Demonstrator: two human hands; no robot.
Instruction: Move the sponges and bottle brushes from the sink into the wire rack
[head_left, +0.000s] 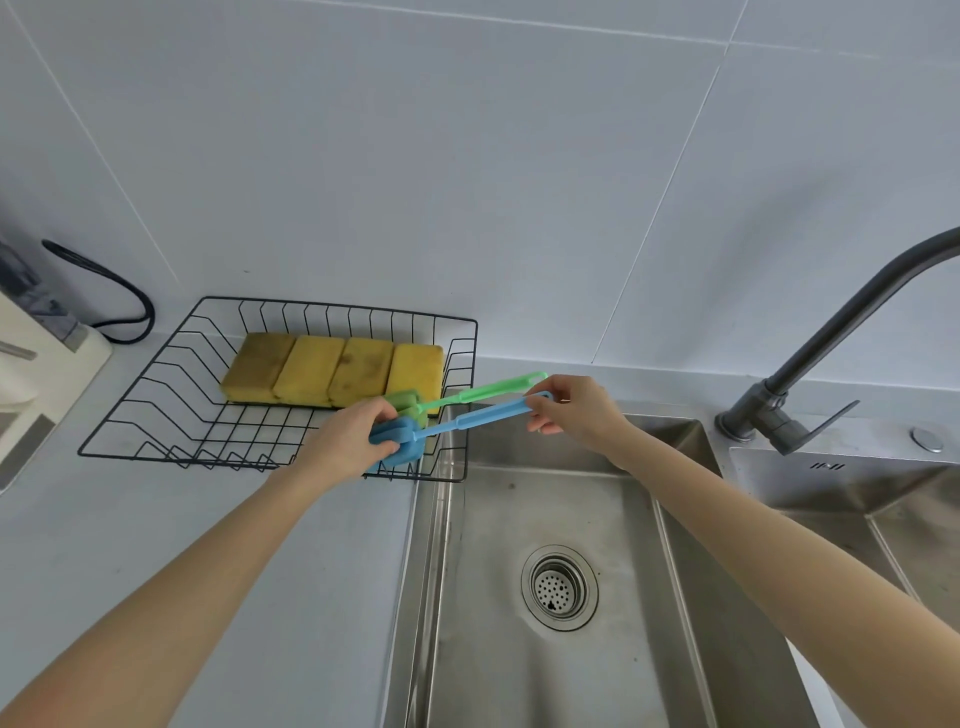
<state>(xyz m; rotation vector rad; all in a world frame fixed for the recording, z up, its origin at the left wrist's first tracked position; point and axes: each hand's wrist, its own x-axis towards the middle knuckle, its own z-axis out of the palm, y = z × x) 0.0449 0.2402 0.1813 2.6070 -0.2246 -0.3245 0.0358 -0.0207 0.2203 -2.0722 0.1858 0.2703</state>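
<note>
Blue brush (457, 423) was pinched at both ends: left hand (343, 441) fingers around its foam head, right hand (576, 408) on the handle tip. Green brush (467, 396) and sponges (332, 370) sat in the wire rack (156, 395). Handles overhung the rim, so it could've tipped back into the sink (545, 519).

I'm getting bright, even daylight, soft shadows only, mild sheen on the sink (545, 499), sharp focus throughout, wall tiles (467, 156) bowing at the edges.

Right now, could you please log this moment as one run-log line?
left hand: holds blue brush head | right hand: holds its handle | green brush: on rack edge | four sponges: in rack | sink: empty
</note>
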